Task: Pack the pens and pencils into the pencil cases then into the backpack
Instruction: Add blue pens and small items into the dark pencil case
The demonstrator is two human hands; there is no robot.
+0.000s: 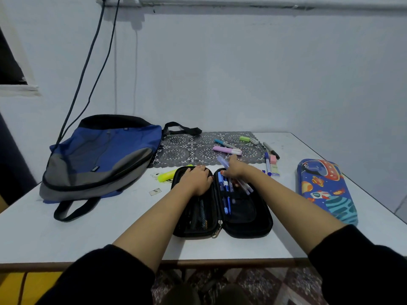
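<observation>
Wall: pale, plain, 12 o'clock
Pipe: along wall top, 12 o'clock
Cables: two, dark, hanging, 10 o'clock
Window: dark, white sill, 9 o'clock
Table: white top, brown edge, centre
Floor: patterned, 6 o'clock
Light: dim, bluish

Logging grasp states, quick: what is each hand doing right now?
Left hand: open, pressing flat on the black pencil case.
Right hand: closed on a bunch of pens, blurred.

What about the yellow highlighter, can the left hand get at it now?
Probably yes: the yellow highlighter lies on the table just left of the left hand, which rests on the black case; nothing covers it.
</observation>
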